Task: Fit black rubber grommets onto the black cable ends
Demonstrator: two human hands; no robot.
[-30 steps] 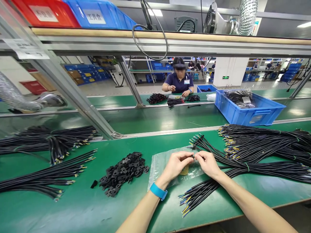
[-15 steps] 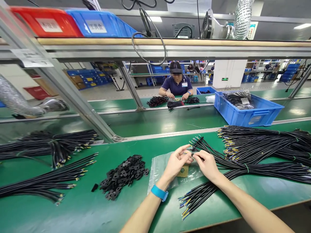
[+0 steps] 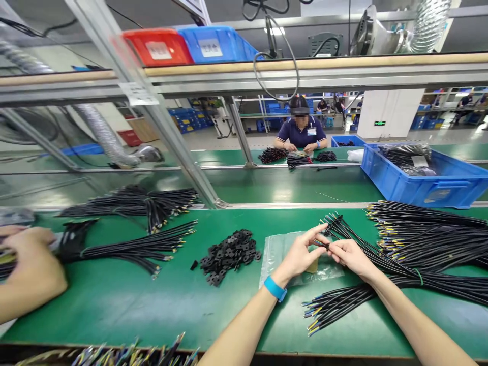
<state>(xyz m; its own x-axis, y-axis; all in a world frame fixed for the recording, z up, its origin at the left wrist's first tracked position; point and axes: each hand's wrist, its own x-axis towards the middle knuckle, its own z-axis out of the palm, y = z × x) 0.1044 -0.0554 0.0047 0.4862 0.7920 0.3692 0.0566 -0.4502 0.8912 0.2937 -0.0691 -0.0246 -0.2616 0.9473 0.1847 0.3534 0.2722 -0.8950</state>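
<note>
My left hand (image 3: pixel 303 251), with a blue wristband, has its thumb and fingers pinched on a thin black cable end (image 3: pixel 323 245), while its index finger stretches forward. My right hand (image 3: pixel 351 256) pinches the same end from the right; whether a small black piece sits between the fingertips is hidden. Just beyond them, a bundle of black cables (image 3: pixel 360 241) carries black pieces (image 3: pixel 334 223) near its bared tips. A clear plastic bag (image 3: pixel 275 254) lies under my hands, with a yellowish piece (image 3: pixel 313 266) showing. Left of it is a pile of flat black pieces with holes (image 3: pixel 231 254).
More cable bundles lie at right (image 3: pixel 404 229) and left (image 3: pixel 148 244). A co-worker's arm (image 3: pixel 34 274) reaches in at far left. A blue bin (image 3: pixel 442 185) stands behind; a metal post (image 3: pixel 186 162) rises to the shelf. Another person (image 3: pixel 301 129) sits opposite.
The view has swung left, bringing the co-worker's arm and cable ends at the bottom edge into sight. My hands stay together at the cable end; my left index finger is straighter.
</note>
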